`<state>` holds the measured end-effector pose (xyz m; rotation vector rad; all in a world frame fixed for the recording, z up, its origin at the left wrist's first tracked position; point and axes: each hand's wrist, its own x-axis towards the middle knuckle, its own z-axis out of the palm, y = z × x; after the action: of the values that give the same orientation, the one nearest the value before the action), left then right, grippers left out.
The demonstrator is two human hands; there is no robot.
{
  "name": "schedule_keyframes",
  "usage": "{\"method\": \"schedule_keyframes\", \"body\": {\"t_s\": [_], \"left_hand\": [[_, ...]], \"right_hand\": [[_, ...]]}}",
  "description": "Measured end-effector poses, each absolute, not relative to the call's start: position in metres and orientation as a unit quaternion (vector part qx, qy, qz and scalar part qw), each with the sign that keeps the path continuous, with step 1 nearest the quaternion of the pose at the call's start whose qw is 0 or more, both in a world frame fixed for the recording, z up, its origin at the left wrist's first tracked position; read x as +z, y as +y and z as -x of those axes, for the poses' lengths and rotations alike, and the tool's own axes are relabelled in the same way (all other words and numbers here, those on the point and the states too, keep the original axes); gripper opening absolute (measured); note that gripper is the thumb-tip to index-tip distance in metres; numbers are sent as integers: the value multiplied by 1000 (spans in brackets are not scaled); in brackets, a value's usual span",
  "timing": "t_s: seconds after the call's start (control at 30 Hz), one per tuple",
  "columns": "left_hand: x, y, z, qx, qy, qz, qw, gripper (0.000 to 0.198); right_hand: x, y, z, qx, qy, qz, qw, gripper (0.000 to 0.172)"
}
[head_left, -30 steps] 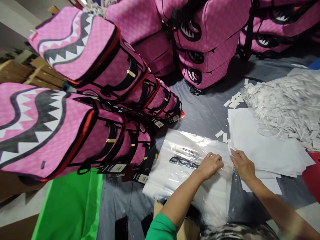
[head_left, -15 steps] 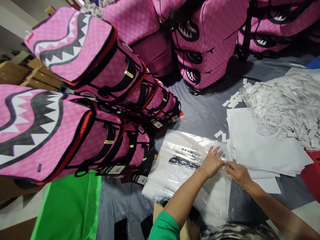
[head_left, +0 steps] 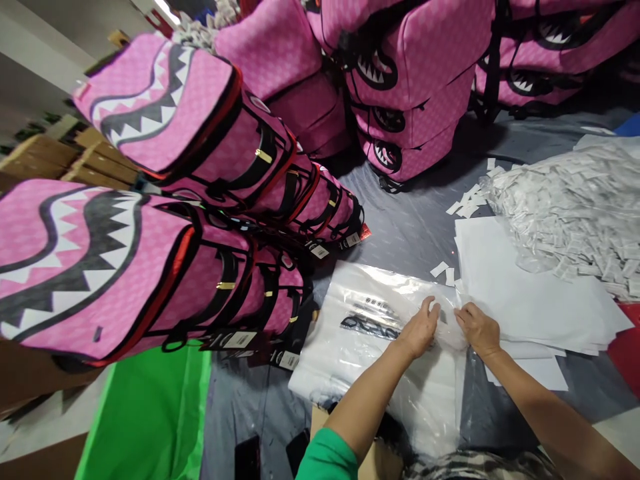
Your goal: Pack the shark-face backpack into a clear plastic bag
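A stack of clear plastic bags [head_left: 330, 320] with dark printing lies flat in front of me. My right hand [head_left: 479, 328] pinches the film at the right edge of the top bag. My left hand [head_left: 419, 328] is on the same bag, just left of the right hand, with its fingers drawn in on the film. The film between the two hands is wrinkled and lifted a little. The left fingertips are partly turned from view.
Pink backpacks [head_left: 155, 120] with shark-mouth prints stand in stacks on the left and at the back. White paper sheets [head_left: 530, 287] lie to the right, beside a clear sack of small white packets [head_left: 575, 207]. Phones [head_left: 247, 459] and green material [head_left: 150, 407] are at the front left.
The left hand has gone from spread fingers to fingers drawn in. The right hand has moved slightly up and right with the bag's edge, and the film between them has lifted.
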<state>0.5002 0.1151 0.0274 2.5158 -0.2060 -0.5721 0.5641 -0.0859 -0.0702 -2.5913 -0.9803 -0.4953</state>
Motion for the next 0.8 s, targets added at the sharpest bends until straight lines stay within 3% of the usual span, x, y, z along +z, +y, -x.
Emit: {"method": "schedule_keyframes", "body": {"t_s": [0.17,0.27,0.33,0.43,0.67,0.73,0.8], "left_hand": [[25,111,-502,-166,-112,-944,264,21],[25,108,-504,-92,-160,-960,210,15],[25,109,-506,-106,-195,-960,168,13],[27,112,-506,-162,-227,-952,128,19],[34,115,-501,-172,-219,-950,141,20],[36,115,-501,-174,-202,-951,157,33],[35,115,-503,-180,-171,-952,177,61]], "right_hand": [[-53,-87,-546,-194,-351,896,188,31],[-41,-88,-530,-180,-415,869,200,34],[-35,-91,-524,-173,-457,847,208,34],[-34,-95,-533,-178,-436,857,209,25],[-63,-83,-569,-185,-351,907,144,28],[-65,-80,-569,-185,-362,902,145,29],[-63,-79,-565,-190,-370,897,153,26]]}}
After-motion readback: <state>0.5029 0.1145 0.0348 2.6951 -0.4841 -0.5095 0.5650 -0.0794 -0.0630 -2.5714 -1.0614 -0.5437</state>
